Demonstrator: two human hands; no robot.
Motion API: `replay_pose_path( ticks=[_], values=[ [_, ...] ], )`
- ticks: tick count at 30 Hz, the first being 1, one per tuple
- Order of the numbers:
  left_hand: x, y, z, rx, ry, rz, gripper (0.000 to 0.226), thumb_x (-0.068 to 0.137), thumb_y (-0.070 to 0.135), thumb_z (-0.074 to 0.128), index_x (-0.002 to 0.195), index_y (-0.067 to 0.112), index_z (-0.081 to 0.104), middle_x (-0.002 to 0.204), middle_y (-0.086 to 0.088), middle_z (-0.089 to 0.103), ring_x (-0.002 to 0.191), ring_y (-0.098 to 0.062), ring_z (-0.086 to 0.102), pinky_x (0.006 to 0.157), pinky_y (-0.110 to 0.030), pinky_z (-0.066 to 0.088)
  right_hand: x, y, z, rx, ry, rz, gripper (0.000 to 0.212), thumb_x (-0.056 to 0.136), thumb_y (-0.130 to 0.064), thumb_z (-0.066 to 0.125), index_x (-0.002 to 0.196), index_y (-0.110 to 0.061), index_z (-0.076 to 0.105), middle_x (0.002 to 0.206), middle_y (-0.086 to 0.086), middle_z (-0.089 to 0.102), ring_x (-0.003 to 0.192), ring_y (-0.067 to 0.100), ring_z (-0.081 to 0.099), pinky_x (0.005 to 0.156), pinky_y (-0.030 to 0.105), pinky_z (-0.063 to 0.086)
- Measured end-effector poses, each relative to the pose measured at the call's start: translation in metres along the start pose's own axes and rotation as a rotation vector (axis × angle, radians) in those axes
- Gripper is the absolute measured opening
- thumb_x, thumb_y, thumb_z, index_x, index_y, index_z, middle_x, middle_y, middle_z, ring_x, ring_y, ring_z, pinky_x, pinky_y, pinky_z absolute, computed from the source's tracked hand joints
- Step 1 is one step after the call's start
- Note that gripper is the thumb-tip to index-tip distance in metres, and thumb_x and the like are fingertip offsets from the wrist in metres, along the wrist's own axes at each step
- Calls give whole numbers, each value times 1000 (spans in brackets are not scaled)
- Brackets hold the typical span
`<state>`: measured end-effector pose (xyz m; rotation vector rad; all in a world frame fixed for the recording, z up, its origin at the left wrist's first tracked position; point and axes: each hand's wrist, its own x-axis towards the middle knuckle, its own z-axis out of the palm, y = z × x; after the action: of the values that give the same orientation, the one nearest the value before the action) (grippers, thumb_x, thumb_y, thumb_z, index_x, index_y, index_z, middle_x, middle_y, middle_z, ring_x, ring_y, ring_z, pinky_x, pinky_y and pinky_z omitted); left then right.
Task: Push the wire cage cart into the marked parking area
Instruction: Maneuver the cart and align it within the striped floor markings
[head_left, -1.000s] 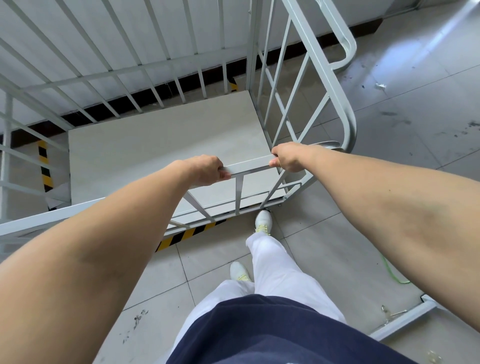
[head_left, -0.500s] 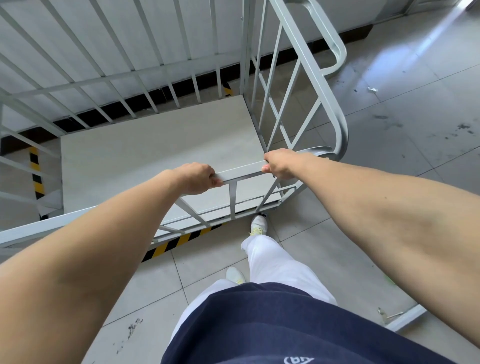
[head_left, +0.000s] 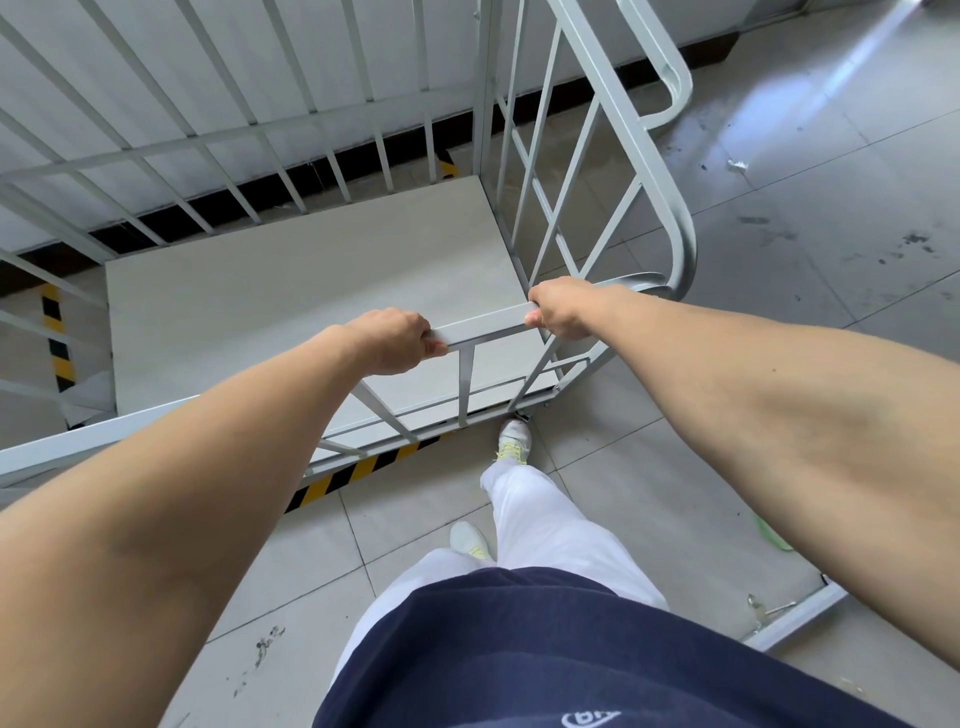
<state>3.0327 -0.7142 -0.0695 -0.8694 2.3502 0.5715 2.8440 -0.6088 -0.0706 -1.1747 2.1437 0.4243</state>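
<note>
A pale grey wire cage cart (head_left: 680, 228) with barred sides and a flat empty floor fills the upper left of the head view. My left hand (head_left: 389, 340) and my right hand (head_left: 563, 306) both grip its near top rail (head_left: 483, 325), a hand's width apart. Yellow-and-black striped floor tape (head_left: 358, 470) runs under the cart's near edge, and another strip (head_left: 57, 332) shows through the bars at the left. The cart's far side stands close to a white wall with a black skirting.
My feet in white shoes (head_left: 514, 439) stand on grey floor tiles just behind the cart. Open tiled floor (head_left: 810, 218) with dark scuffs lies to the right. A grey metal bar (head_left: 795, 621) lies on the floor at lower right.
The cart and both hands have shifted slightly; the near rail sits a little lower and nearer in view than a second ago. My front foot has stepped closer to the cart's base. Grips unchanged.
</note>
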Motion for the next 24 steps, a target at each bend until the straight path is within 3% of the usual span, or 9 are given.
replay_pose_path(
  ticks=[4,9,24],
  values=[
    [0,1,0,5,1,12,46,99,49,38,120,14,60,117,-13,62,107,-33,55,83,-32,41,1,0,0,-5,-1,1,42,99,-38,41,121,-5,55,128,19,57,122,39,49,99,40,42],
    [0,0,1,5,7,13,44,99,48,38,120,16,60,116,-12,61,91,-27,47,80,-31,39,1,0,1,-13,13,5,41,100,-37,41,119,-5,55,128,19,57,121,40,50,96,38,42],
    [2,1,-1,9,10,13,44,98,48,39,116,15,61,114,-12,62,91,-28,47,78,-31,39,-5,-2,-9,-21,-25,17,43,100,-38,40,121,-3,54,128,20,56,120,38,53,98,38,42]
  ],
)
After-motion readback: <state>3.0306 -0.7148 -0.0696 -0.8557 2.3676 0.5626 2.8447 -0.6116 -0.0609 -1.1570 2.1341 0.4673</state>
